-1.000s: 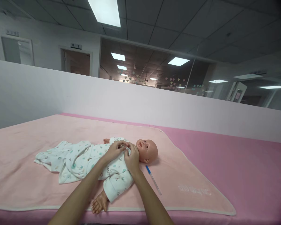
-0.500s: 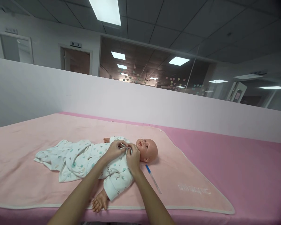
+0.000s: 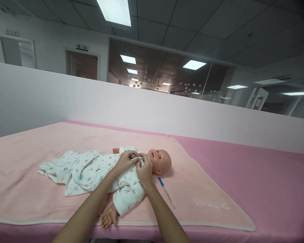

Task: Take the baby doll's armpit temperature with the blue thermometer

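We see a white cloth suit with green prints (image 3: pixel 88 170) on a bald plastic baby doll (image 3: pixel 164 162). It looks soft, light and floppy, best pinched by its edge. Our left hand (image 3: pixel 124 163) and right hand (image 3: pixel 145 169) pinch it near the neck; our fingers hide part. A clear, blue-capped pen (image 3: pixel 167 194) lies nearby, out of the way, on the peach cloth blanket (image 3: pixel 202 184).

I see one ceiling panel (image 3: pixel 116 12) glaring against a dim ceiling (image 3: pixel 190 22), soft shadow beside the doll's head (image 3: pixel 162 162), and a blackened upper-right corner.
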`<state>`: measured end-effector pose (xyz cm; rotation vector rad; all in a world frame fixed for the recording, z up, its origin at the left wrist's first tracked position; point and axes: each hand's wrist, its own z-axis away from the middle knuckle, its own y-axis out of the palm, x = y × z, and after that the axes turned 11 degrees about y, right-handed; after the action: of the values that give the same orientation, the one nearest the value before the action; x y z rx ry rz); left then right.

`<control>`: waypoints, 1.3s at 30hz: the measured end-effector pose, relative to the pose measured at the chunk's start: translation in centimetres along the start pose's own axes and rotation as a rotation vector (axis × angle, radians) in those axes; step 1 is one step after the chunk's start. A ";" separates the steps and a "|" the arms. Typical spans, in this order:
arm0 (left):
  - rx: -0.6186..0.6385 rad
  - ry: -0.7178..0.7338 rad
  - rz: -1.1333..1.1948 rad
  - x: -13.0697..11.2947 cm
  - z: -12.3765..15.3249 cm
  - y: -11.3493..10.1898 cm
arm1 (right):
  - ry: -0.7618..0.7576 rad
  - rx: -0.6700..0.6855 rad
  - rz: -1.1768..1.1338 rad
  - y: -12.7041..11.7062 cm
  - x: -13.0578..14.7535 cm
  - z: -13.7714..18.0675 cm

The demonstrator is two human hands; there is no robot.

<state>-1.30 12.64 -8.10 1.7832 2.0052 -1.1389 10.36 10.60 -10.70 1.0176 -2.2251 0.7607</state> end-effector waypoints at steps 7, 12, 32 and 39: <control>0.003 -0.008 0.043 0.2 -0.1 0.2 | -0.003 0.006 0.013 0.0 0.0 0.0; -0.142 -0.087 0.183 1.0 -0.1 -0.4 | -0.047 -0.013 -0.015 -0.3 0.1 0.0; 0.104 0.113 -0.223 0.4 2.5 -3.8 | -0.138 -0.010 0.047 -0.5 0.0 0.2; 0.097 0.098 -0.235 -0.1 2.8 -3.9 | -0.135 -0.010 0.051 -0.5 0.1 0.2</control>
<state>-5.75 10.86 -8.37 1.7124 2.3039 -1.2581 10.64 10.10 -10.65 1.0388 -2.3754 0.7217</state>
